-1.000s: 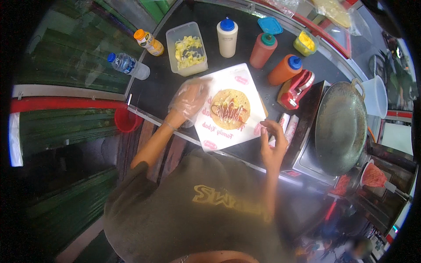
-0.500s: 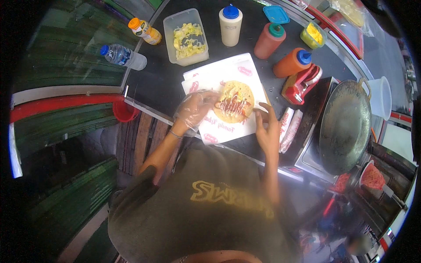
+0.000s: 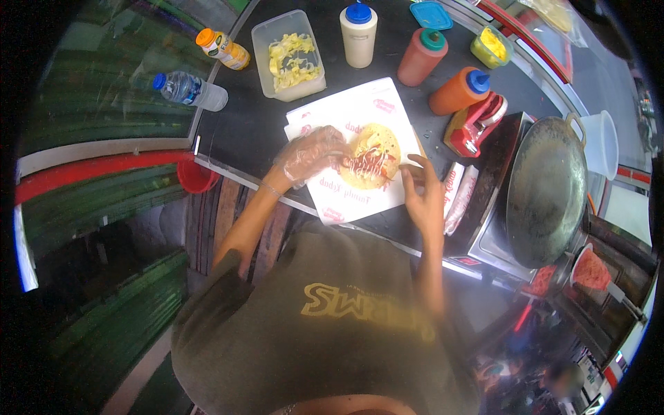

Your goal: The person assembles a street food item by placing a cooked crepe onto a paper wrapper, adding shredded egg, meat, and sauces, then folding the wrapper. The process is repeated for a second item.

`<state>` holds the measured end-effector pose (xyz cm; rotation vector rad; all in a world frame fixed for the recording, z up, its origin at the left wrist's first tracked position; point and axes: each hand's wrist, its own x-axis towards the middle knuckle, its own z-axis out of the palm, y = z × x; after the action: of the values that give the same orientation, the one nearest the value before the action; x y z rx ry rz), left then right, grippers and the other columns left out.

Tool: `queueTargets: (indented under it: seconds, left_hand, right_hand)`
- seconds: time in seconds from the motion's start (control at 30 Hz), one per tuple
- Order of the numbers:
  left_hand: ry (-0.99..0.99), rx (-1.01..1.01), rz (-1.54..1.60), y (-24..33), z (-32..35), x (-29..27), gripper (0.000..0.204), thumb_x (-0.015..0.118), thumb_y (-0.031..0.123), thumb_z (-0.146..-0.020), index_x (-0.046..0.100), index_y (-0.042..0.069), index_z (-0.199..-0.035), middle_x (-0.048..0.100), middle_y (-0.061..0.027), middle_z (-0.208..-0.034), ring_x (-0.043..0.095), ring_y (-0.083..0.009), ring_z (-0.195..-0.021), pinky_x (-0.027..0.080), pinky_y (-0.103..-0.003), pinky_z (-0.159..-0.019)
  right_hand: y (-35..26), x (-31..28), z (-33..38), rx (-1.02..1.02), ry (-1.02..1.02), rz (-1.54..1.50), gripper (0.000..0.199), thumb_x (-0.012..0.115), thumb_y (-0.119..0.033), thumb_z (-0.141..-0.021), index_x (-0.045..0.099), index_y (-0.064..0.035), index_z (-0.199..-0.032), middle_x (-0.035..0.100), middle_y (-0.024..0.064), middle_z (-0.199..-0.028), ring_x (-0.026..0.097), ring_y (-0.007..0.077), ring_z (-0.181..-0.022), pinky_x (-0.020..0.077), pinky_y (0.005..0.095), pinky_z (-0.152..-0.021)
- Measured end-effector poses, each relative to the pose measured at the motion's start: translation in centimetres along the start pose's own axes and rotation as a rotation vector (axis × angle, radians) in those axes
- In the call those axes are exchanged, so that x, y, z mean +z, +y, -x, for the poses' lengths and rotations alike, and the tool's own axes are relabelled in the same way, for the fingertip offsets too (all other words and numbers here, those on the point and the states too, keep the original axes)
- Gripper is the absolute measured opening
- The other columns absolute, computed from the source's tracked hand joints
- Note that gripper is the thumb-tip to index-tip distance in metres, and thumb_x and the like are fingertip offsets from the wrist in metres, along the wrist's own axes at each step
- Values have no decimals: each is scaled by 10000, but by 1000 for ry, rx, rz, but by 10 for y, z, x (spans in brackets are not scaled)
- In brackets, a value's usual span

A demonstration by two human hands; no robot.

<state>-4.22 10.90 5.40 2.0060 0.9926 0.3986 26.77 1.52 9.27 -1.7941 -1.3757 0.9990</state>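
A round flatbread (image 3: 384,144) lies on printed white wrapping paper (image 3: 377,202) on the dark counter. Across its lower half are red and white sauce streaks (image 3: 369,166) over a filling. My left hand (image 3: 315,155), in a clear plastic glove, has its fingers bent together at the flatbread's left edge; its fingertips are partly hidden. My bare right hand (image 3: 423,188) closes thumb and fingers on the paper's right edge, beside the flatbread. Just right of that hand lie two wrapped rolls (image 3: 462,199).
Behind the paper stand a tub of chopped cabbage (image 3: 315,84), a white sauce bottle (image 3: 358,41), a red one (image 3: 420,61) and an orange one (image 3: 453,97). A red metal-handled tool (image 3: 470,128) sits near a large griddle pan (image 3: 546,194). Drink bottles (image 3: 197,93) line the left edge.
My left hand has turned more palm-down, its fingers further over the flatbread's left edge. My right hand stays at the paper's right edge. The whole view has shifted slightly.
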Motion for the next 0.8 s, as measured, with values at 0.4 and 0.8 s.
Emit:
queueTargets:
  seconds: [0.4,0.8]
  left_hand:
    - [35,-465,-52,27,-33,5,387,803,401,-1036,848,40,-1167,800,-172,-1163,776,-348,-1059,591,-472,-979]
    - [532,-231,-171,45,-4,65,272,916,271,-933,853,114,-1147,794,-90,-1084,797,-312,-967,625,-433,-841]
  right_hand:
    - [8,24,-84,-291,206,237,368,764,-180,-1038,747,42,-1332,810,279,-1135,804,429,-988,617,488,-885]
    - [-20,12,-98,-181,-276,-266,325,752,-178,-1061,763,49,-1294,848,215,-1068,810,298,-888,618,429,-855]
